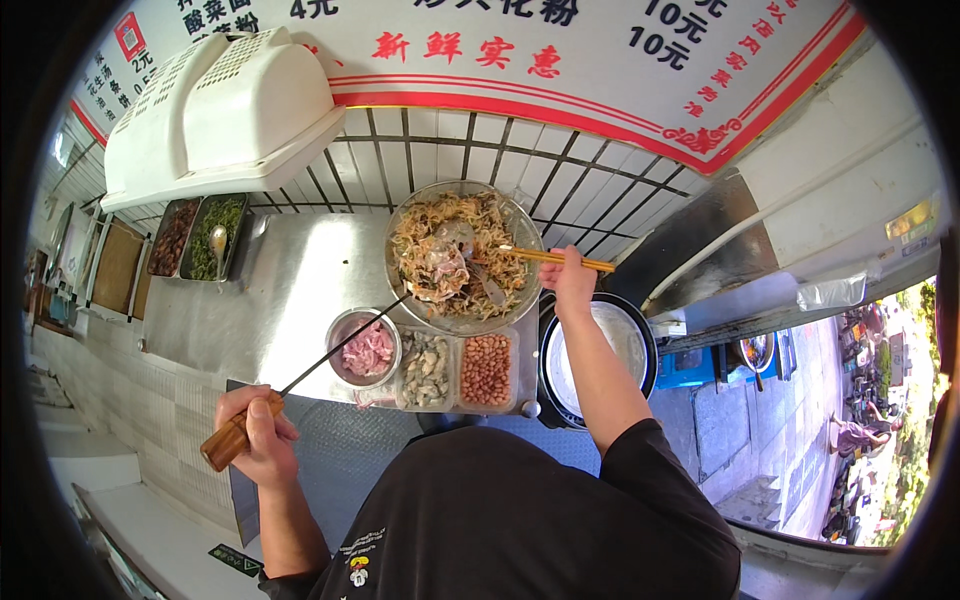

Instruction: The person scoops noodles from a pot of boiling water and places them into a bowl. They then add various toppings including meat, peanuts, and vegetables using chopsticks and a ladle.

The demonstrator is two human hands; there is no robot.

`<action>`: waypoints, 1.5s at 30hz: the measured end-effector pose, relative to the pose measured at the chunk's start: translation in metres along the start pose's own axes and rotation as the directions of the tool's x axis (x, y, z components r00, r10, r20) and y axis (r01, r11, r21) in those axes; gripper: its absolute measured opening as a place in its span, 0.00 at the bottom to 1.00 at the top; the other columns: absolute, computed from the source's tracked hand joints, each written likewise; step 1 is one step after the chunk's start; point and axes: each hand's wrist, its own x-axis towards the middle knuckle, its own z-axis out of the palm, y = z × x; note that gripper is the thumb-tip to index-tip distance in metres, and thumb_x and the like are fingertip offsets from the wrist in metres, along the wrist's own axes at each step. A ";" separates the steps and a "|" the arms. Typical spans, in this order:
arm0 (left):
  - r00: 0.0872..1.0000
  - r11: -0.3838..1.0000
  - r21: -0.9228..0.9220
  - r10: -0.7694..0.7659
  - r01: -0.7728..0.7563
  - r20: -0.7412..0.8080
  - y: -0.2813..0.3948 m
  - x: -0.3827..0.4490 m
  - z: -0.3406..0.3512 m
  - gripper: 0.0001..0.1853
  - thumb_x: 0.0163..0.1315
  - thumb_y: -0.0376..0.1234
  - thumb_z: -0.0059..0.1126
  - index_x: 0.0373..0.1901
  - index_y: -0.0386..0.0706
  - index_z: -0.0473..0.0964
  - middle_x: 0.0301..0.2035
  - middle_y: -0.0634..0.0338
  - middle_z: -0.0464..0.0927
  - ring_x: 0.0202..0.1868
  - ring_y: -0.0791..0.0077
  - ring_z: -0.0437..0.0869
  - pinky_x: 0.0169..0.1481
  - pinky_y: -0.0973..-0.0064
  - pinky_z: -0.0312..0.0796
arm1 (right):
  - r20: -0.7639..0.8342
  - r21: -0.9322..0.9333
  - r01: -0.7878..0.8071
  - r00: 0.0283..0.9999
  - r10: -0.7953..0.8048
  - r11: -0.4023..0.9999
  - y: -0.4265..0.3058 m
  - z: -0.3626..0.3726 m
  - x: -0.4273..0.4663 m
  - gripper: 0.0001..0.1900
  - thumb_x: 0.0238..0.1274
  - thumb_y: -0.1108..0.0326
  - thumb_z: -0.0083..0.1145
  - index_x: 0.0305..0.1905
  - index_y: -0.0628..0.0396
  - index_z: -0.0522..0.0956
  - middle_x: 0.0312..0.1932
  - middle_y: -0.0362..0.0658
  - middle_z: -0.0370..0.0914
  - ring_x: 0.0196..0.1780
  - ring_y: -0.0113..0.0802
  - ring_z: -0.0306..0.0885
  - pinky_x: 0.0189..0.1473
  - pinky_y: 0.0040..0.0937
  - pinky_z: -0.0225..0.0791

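My left hand [262, 435] grips the wooden handle of a long, thin-shafted ladle [341, 346]. Its head is over a large clear bowl [391, 277] of shredded vegetable mix [499, 217]. Pale, wet-looking batter with pinkish pieces [444, 271] lies at the ladle's head. In my right hand [568, 283] is a pair of wooden chopsticks [525, 255], tips above the mix. A metal spoon [489, 289] rests in the bowl. Nearer me stand a steel bowl of raw meat slices [367, 349], a plastic tub of shucked oysters [425, 369] and another of peanuts [486, 367].
A round pan [651, 375] with a pale inside sits under my right forearm. Two trays, of dark food [172, 240] and chopped greens [206, 251] with a spoon, stand at the steel counter's [202, 322] far left. Above is a white plastic cover [247, 112]; a tiled wall [442, 150] backs the counter.
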 end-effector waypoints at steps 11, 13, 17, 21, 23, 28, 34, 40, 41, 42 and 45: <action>0.998 0.998 -0.021 -0.060 0.060 0.019 0.001 0.003 0.001 0.10 0.65 0.33 0.49 0.33 0.33 0.71 0.22 0.55 0.74 0.09 0.83 0.65 0.14 0.85 0.56 | 0.169 0.125 0.114 0.976 -0.134 0.986 -0.066 0.008 -0.035 0.20 0.68 0.56 0.44 0.40 0.65 0.76 0.22 0.45 0.77 0.21 0.30 0.75 0.25 0.27 0.70; 0.998 0.998 -0.028 -0.052 0.053 0.023 0.000 0.005 0.002 0.10 0.65 0.33 0.49 0.33 0.33 0.71 0.22 0.54 0.74 0.09 0.84 0.64 0.14 0.85 0.56 | 0.265 0.056 0.241 0.932 -0.247 0.969 -0.076 0.016 -0.050 0.20 0.69 0.55 0.43 0.40 0.65 0.76 0.22 0.45 0.77 0.21 0.29 0.75 0.26 0.27 0.70; 0.999 0.997 -0.065 -0.048 0.048 0.008 0.001 0.006 0.004 0.10 0.64 0.33 0.49 0.33 0.33 0.71 0.23 0.54 0.74 0.08 0.83 0.64 0.14 0.85 0.56 | 0.468 -0.209 0.407 0.840 -0.275 0.889 -0.079 0.037 -0.075 0.21 0.72 0.54 0.42 0.42 0.64 0.77 0.23 0.42 0.76 0.23 0.24 0.73 0.27 0.22 0.69; 0.998 0.995 -0.068 -0.069 0.069 0.001 0.004 0.007 0.003 0.10 0.64 0.33 0.49 0.33 0.33 0.70 0.22 0.54 0.74 0.08 0.83 0.64 0.13 0.84 0.56 | 0.416 -0.241 0.410 0.862 -0.289 0.880 -0.093 0.032 -0.080 0.23 0.73 0.53 0.39 0.45 0.63 0.78 0.23 0.42 0.76 0.23 0.22 0.73 0.27 0.18 0.67; 0.997 0.996 -0.048 -0.070 0.069 -0.017 0.006 0.006 0.003 0.10 0.64 0.34 0.48 0.32 0.34 0.70 0.18 0.58 0.70 0.08 0.83 0.62 0.14 0.84 0.55 | 0.383 -0.230 0.370 0.885 -0.265 0.900 -0.100 0.022 -0.078 0.24 0.73 0.52 0.38 0.44 0.64 0.78 0.21 0.42 0.75 0.20 0.23 0.72 0.25 0.18 0.67; 0.994 0.998 -0.017 -0.055 0.054 -0.092 0.007 0.007 0.004 0.10 0.64 0.34 0.47 0.31 0.35 0.70 0.07 0.65 0.61 0.06 0.83 0.59 0.16 0.83 0.54 | 0.342 0.004 0.111 0.934 -0.106 0.994 -0.082 0.017 -0.060 0.24 0.72 0.51 0.40 0.44 0.63 0.78 0.20 0.42 0.75 0.20 0.27 0.72 0.24 0.23 0.68; 0.998 0.993 -0.106 -0.049 0.043 -0.050 0.007 0.011 -0.004 0.12 0.65 0.36 0.47 0.34 0.34 0.69 0.09 0.63 0.64 0.06 0.82 0.61 0.16 0.83 0.56 | 0.377 0.210 -0.244 0.914 0.152 0.947 -0.019 0.015 -0.040 0.20 0.71 0.52 0.41 0.43 0.58 0.77 0.21 0.39 0.75 0.22 0.29 0.71 0.27 0.29 0.67; 0.998 0.985 -0.162 -0.055 0.050 -0.032 0.010 0.010 -0.008 0.10 0.65 0.34 0.47 0.33 0.34 0.69 0.09 0.64 0.63 0.06 0.82 0.61 0.15 0.84 0.55 | 0.408 0.264 -0.370 0.880 0.244 0.891 -0.002 0.008 -0.045 0.21 0.71 0.50 0.39 0.46 0.56 0.76 0.23 0.38 0.73 0.25 0.30 0.70 0.29 0.30 0.65; 0.999 0.989 -0.143 -0.040 0.035 -0.032 0.011 0.010 -0.008 0.10 0.65 0.34 0.47 0.33 0.34 0.69 0.09 0.64 0.63 0.06 0.82 0.60 0.15 0.84 0.55 | 0.405 0.293 -0.358 0.887 0.224 0.886 -0.003 0.008 -0.046 0.21 0.71 0.49 0.40 0.45 0.55 0.76 0.23 0.37 0.73 0.24 0.29 0.70 0.28 0.29 0.65; 0.999 0.990 -0.142 -0.028 0.023 -0.036 0.011 0.010 -0.008 0.10 0.65 0.33 0.47 0.33 0.34 0.68 0.09 0.64 0.63 0.06 0.82 0.60 0.15 0.84 0.55 | 0.400 0.313 -0.354 0.891 0.215 0.881 -0.005 0.009 -0.047 0.20 0.70 0.49 0.41 0.44 0.54 0.77 0.22 0.37 0.73 0.23 0.28 0.69 0.28 0.27 0.64; 0.999 0.991 -0.135 -0.026 0.020 -0.039 0.011 0.008 -0.010 0.10 0.64 0.33 0.47 0.33 0.33 0.68 0.10 0.63 0.64 0.06 0.82 0.60 0.14 0.83 0.55 | 0.406 0.379 -0.363 0.892 0.200 0.851 -0.016 0.006 -0.049 0.20 0.69 0.49 0.43 0.43 0.53 0.77 0.23 0.36 0.73 0.24 0.28 0.68 0.28 0.26 0.63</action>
